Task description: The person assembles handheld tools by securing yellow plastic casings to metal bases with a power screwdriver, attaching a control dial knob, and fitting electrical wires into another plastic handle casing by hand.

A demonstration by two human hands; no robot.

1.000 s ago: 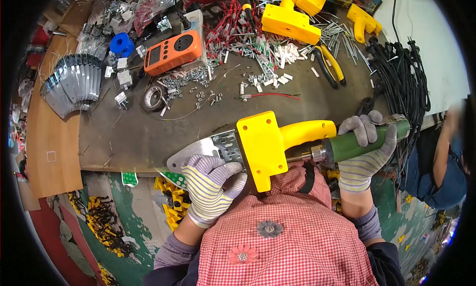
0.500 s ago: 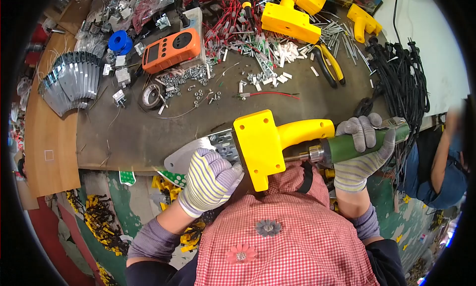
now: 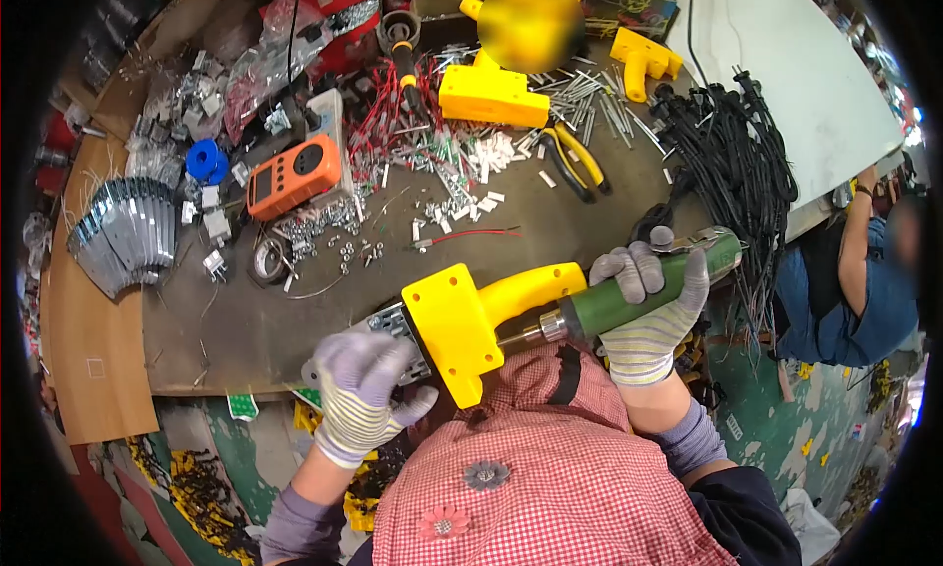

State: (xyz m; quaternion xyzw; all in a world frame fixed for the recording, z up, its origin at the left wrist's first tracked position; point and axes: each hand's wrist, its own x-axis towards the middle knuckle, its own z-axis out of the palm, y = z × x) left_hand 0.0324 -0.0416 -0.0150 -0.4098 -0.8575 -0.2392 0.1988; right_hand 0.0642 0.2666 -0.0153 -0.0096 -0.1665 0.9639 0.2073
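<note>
My right hand (image 3: 648,311), in a striped grey glove, is wrapped round a green power screwdriver (image 3: 619,304). Its metal nose and thin bit point left at the lower side of a yellow plastic housing with a handle (image 3: 450,332). A slotted metal plate (image 3: 391,323) sticks out of the housing's left end. Over that plate is my left hand (image 3: 363,389), gloved and slightly blurred, with its fingers spread and thumb apart. The hand covers much of the plate, and whether the fingers touch it cannot be made out.
An orange meter (image 3: 295,180), loose nuts and screws (image 3: 329,234), red wires (image 3: 378,124) and yellow-black pliers (image 3: 575,161) lie across the bench (image 3: 226,340). Black cables (image 3: 732,154) are heaped at right. Metal blades (image 3: 123,232) fan out at left. Another person (image 3: 835,291) sits at far right.
My left hand has loosened from its closed grip on the metal plate and spread its fingers. The view has shifted, so housing and screwdriver appear further left and lower. The right hand keeps its grip.
</note>
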